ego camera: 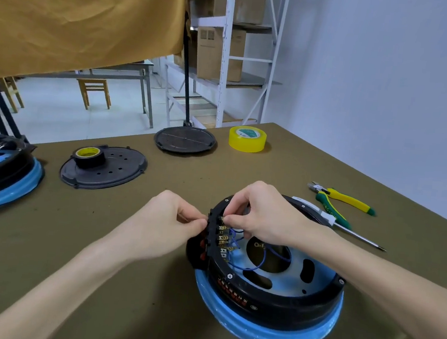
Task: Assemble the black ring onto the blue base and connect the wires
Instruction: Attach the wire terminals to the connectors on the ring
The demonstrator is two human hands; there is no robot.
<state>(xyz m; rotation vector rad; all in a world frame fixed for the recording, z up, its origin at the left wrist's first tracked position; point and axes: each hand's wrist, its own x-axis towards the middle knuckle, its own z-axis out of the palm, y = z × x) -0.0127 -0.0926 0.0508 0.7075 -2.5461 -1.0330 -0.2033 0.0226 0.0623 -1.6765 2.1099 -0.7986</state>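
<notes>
Both hands are bunched up at the terminal strip on the near-left edge of the black ring [272, 299], which sits on the blue base [263, 334] on the olive table [129, 283]. The left hand [168, 218] has its fingers curled, with thumb and forefinger pinching the outer side of the black terminal block [212, 231]. The right hand [261, 214] reaches over the ring with its fingertips [225, 218] pinched together on one of the little brass connectors; can't tell exactly which wire end it's got. Right under those fingertips, blue wires [251, 265] loop across the inside of the base. Down the ring's outer wall there's a row of red markings with tiny white print, way too small to read. Past the right hand's knuckles lie green and yellow pliers [342, 201] with lettering on the handle I can't make out, and a screwdriver [347, 227] just beside the ring. Further back: a yellow tape roll [247, 140] with a green label, unreadable, and black tape [90, 156] on a black plate [113, 172].
</notes>
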